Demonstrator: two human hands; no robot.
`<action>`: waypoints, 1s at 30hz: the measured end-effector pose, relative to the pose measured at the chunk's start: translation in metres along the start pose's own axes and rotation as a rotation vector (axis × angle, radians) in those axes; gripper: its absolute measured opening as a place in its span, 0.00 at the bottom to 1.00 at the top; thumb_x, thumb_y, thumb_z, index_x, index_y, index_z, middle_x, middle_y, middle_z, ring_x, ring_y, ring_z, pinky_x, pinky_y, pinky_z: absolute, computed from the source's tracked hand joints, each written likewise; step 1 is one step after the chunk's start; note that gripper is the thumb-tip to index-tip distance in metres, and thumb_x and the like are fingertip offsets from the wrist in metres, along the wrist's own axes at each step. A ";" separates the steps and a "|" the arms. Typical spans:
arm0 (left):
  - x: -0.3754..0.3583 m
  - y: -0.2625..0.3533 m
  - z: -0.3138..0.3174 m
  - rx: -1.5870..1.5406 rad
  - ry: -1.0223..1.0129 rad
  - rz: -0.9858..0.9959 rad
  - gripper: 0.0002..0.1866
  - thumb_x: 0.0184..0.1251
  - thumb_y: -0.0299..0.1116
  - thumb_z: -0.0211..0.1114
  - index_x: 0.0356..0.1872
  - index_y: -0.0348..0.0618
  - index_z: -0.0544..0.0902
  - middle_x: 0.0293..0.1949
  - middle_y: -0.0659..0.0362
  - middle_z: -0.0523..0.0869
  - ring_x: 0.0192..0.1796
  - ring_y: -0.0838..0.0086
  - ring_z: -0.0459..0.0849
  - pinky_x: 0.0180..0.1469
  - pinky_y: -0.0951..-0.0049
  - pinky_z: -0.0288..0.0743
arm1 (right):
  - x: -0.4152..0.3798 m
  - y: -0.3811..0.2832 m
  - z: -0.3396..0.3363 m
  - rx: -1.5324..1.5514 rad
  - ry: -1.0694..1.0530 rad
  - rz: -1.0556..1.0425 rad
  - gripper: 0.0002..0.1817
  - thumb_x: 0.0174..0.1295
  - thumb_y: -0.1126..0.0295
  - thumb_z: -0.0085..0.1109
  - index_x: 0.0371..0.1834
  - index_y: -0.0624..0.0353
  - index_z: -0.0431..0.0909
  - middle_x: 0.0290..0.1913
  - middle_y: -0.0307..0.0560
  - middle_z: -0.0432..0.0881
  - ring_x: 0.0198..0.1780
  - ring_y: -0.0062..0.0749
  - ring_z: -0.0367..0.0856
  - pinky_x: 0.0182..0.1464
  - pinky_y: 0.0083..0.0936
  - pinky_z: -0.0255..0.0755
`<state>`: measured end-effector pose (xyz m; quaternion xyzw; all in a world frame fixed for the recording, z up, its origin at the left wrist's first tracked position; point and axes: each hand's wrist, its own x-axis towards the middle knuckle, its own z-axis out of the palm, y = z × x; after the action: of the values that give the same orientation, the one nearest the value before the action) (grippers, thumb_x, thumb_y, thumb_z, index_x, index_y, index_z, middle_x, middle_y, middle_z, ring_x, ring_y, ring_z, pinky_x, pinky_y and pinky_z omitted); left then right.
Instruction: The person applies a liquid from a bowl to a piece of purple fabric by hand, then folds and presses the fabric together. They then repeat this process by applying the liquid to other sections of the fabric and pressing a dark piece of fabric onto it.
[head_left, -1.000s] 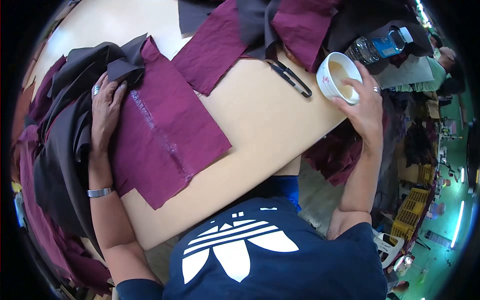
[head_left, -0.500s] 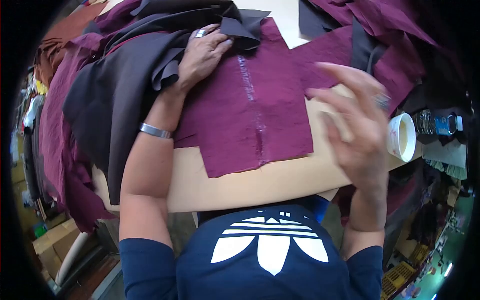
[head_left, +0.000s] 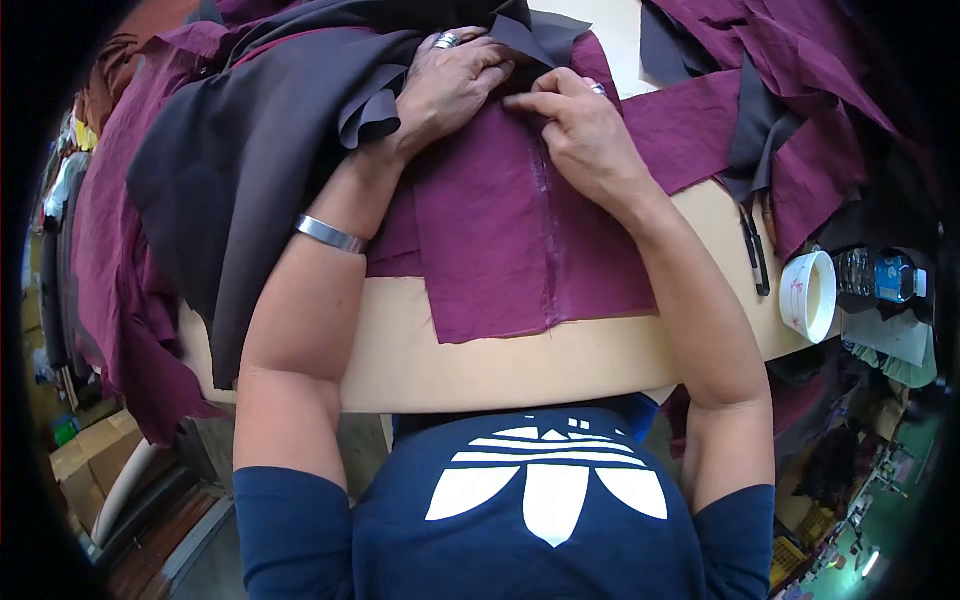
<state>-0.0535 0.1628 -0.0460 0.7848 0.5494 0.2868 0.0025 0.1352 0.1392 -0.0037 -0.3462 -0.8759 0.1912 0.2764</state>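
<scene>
A maroon fabric piece (head_left: 485,225) lies on the pale tabletop, with a seam (head_left: 547,215) down its middle that carries whitish marks. Dark grey fabric (head_left: 230,180) is heaped over its left and far side. My left hand (head_left: 452,88), ringed and with a bracelet at the wrist, has its fingers closed on a fold of the dark fabric at the far end of the seam. Close by, my right hand (head_left: 592,135) is bent over the maroon piece, its fingers curled together and pointing left at the fold; what they pinch is hidden.
A white bowl (head_left: 808,297) with yellowish contents stands at the table's right edge, beside a plastic bottle (head_left: 885,275). A black pen (head_left: 754,250) lies left of the bowl. More maroon fabric (head_left: 815,190) drapes at the far right. The pale tabletop (head_left: 390,345) shows along the front.
My right hand has swung from the right, near the bowl, to the far end of the seam, uncovering the pen. My left hand stays on the dark fabric. The view has shifted slightly.
</scene>
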 end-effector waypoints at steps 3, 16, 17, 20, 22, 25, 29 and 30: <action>-0.001 0.000 -0.003 -0.015 -0.014 -0.015 0.16 0.68 0.43 0.51 0.47 0.51 0.83 0.53 0.58 0.81 0.63 0.63 0.71 0.66 0.59 0.55 | -0.003 0.001 -0.005 0.131 -0.050 0.024 0.15 0.55 0.81 0.47 0.39 0.59 0.84 0.42 0.48 0.77 0.44 0.42 0.76 0.52 0.33 0.71; -0.006 0.008 -0.017 -0.047 0.020 0.048 0.13 0.64 0.37 0.56 0.35 0.39 0.84 0.44 0.49 0.81 0.58 0.56 0.72 0.61 0.60 0.60 | -0.049 -0.022 -0.012 0.013 0.010 -0.127 0.13 0.52 0.83 0.51 0.38 0.64 0.82 0.40 0.48 0.76 0.41 0.41 0.76 0.46 0.35 0.71; -0.006 0.008 -0.018 -0.044 0.013 0.028 0.13 0.64 0.37 0.56 0.36 0.39 0.83 0.45 0.49 0.82 0.58 0.56 0.72 0.62 0.60 0.60 | -0.052 -0.022 -0.012 0.013 -0.015 -0.145 0.13 0.52 0.82 0.51 0.40 0.65 0.81 0.40 0.49 0.75 0.41 0.41 0.75 0.45 0.34 0.71; -0.005 0.010 -0.019 -0.052 0.011 0.033 0.12 0.64 0.36 0.56 0.35 0.39 0.83 0.46 0.50 0.82 0.58 0.55 0.72 0.62 0.61 0.60 | -0.071 -0.028 -0.019 0.012 -0.056 -0.250 0.13 0.52 0.79 0.52 0.40 0.66 0.81 0.39 0.48 0.74 0.40 0.38 0.73 0.44 0.33 0.69; -0.004 0.012 -0.022 -0.058 0.003 0.053 0.11 0.65 0.35 0.55 0.39 0.40 0.83 0.47 0.52 0.82 0.58 0.57 0.72 0.62 0.62 0.60 | -0.089 -0.035 -0.027 -0.042 -0.100 -0.316 0.13 0.53 0.77 0.52 0.41 0.67 0.80 0.39 0.47 0.74 0.40 0.37 0.73 0.43 0.32 0.68; -0.003 0.021 -0.030 -0.130 0.007 0.096 0.12 0.66 0.33 0.53 0.44 0.43 0.82 0.47 0.54 0.82 0.57 0.61 0.73 0.61 0.63 0.60 | -0.121 -0.049 -0.037 -0.169 -0.152 -0.404 0.14 0.52 0.75 0.53 0.41 0.69 0.79 0.39 0.46 0.73 0.39 0.34 0.73 0.43 0.30 0.67; -0.002 0.016 -0.027 -0.132 -0.018 0.087 0.12 0.65 0.33 0.53 0.45 0.43 0.82 0.48 0.56 0.82 0.57 0.62 0.73 0.61 0.63 0.60 | -0.143 -0.061 -0.041 -0.166 -0.197 -0.438 0.17 0.48 0.75 0.56 0.44 0.68 0.79 0.41 0.47 0.73 0.39 0.33 0.74 0.42 0.29 0.67; -0.002 0.017 -0.026 -0.104 -0.005 0.094 0.12 0.65 0.33 0.53 0.44 0.43 0.81 0.47 0.55 0.82 0.57 0.62 0.73 0.61 0.63 0.60 | -0.144 -0.063 -0.043 -0.140 -0.226 -0.426 0.19 0.46 0.76 0.58 0.45 0.67 0.79 0.42 0.48 0.74 0.40 0.34 0.75 0.42 0.29 0.67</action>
<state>-0.0509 0.1458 -0.0195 0.8093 0.4962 0.3129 0.0313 0.2179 -0.0007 0.0119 -0.1485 -0.9655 0.1049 0.1862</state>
